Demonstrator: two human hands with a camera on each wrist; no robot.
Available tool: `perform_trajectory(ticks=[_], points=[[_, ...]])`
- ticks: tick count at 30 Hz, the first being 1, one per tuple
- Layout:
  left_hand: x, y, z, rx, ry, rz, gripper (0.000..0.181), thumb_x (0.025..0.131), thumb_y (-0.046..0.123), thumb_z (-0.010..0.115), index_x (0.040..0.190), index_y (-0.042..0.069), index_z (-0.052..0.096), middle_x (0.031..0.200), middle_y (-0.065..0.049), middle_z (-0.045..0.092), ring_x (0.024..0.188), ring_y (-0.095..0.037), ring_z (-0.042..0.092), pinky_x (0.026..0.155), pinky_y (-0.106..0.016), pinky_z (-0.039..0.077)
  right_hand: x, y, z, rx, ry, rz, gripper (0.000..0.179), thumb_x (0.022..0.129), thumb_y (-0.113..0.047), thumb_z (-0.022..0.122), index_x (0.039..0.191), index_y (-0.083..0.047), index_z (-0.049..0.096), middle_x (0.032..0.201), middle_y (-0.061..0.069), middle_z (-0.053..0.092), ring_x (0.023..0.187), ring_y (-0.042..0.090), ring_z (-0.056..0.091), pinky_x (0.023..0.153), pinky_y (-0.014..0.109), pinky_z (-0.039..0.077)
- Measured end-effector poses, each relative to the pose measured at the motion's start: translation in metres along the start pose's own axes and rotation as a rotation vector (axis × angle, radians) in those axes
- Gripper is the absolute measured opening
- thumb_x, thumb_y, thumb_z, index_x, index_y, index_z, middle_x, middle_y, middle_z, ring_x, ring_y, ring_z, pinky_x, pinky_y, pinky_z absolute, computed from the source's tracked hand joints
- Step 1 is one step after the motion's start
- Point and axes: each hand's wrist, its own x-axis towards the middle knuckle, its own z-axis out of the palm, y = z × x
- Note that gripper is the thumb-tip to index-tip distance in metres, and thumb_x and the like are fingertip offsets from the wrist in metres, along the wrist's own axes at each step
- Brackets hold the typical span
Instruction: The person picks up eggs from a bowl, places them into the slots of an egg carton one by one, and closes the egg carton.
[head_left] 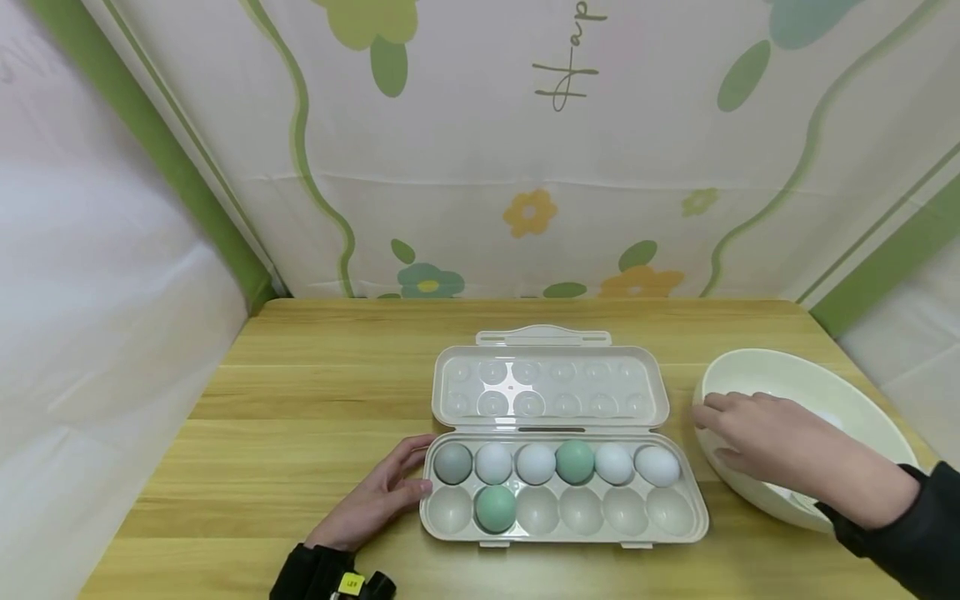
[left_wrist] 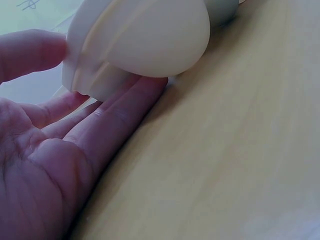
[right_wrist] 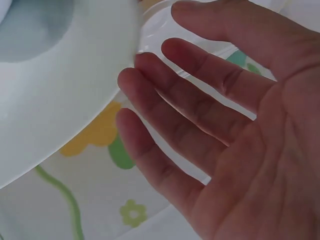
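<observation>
An egg carton point(head_left: 581, 529) of pale plastic lies with its lid point(head_left: 551, 387) folded back. Its back row holds a grey egg point(head_left: 453, 463), several white eggs point(head_left: 536, 464) and a green egg point(head_left: 574, 462); another green egg point(head_left: 495, 508) sits second from left in the front row. At the carton's left end, my left hand point(head_left: 386, 492) grips the edge, thumb on one side and fingers reaching under in the left wrist view. Above the left rim of a cream bowl point(head_left: 757, 362) is my right hand point(head_left: 772, 437), its fingers loosely bent and holding nothing in the right wrist view.
Pale contents point(head_left: 828, 417) show inside the bowl, partly hidden by my right arm. Carton and bowl stand side by side on the wooden table point(head_left: 300, 400). A flower-print curtain point(head_left: 480, 167) hangs behind the table's far edge.
</observation>
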Motion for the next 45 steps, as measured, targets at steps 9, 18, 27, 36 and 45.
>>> perform_trajectory(ticks=[9, 18, 27, 36, 45], points=[[-0.001, 0.001, -0.001, -0.003, -0.004, 0.002, 0.052, 0.094, 0.007, 0.048, 0.140, 0.007, 0.024, 0.147, -0.028, 0.021, 0.116, -0.029, 0.049, 0.086, -0.031, 0.050, -0.004, 0.029, 0.011, 0.095, -0.173, 0.098, 0.025, 0.068, -0.009, 0.073, 0.076, -0.016, 0.050, 0.069, -0.005, 0.046, 0.057, 0.010, 0.038, 0.049, 0.027, 0.034], [-0.001, 0.001, -0.001, -0.003, -0.014, 0.018, 0.051, 0.094, 0.006, 0.048, 0.140, 0.007, 0.024, 0.147, -0.028, 0.020, 0.117, -0.031, 0.047, 0.087, -0.032, 0.050, -0.002, 0.047, 0.025, 0.215, -0.282, 0.150, 0.026, 0.066, -0.008, 0.073, 0.085, -0.014, 0.057, 0.080, 0.000, 0.058, 0.067, 0.016, 0.049, 0.054, 0.035, 0.042], [0.001, 0.002, 0.001, 0.026, 0.003, 0.000, 0.050, 0.094, 0.009, 0.049, 0.139, 0.009, 0.026, 0.147, -0.025, 0.025, 0.122, -0.032, 0.042, 0.091, -0.032, 0.046, 0.003, 0.058, 0.034, 0.441, -0.383, 0.097, 0.023, 0.063, -0.006, 0.069, 0.079, -0.017, 0.056, 0.080, 0.000, 0.061, 0.067, 0.014, 0.050, 0.056, 0.033, 0.043], [0.004, 0.001, 0.001, 0.004, -0.024, 0.013, 0.048, 0.095, 0.008, 0.046, 0.139, 0.008, 0.026, 0.147, -0.025, 0.024, 0.122, -0.031, 0.043, 0.092, -0.036, 0.047, 0.006, 0.058, 0.036, 0.485, -0.502, 0.236, 0.035, 0.057, 0.003, 0.066, 0.087, -0.009, 0.054, 0.081, 0.004, 0.054, 0.069, 0.020, 0.043, 0.058, 0.033, 0.038], [0.004, 0.003, 0.002, 0.064, 0.008, -0.011, 0.049, 0.094, 0.013, 0.049, 0.139, 0.011, 0.028, 0.147, -0.022, 0.027, 0.124, -0.031, 0.041, 0.096, -0.037, 0.043, 0.010, 0.061, 0.043, 0.413, -0.402, 0.191, 0.029, 0.057, -0.003, 0.072, 0.081, -0.010, 0.055, 0.067, -0.002, 0.045, 0.062, 0.015, 0.038, 0.054, 0.030, 0.031]])
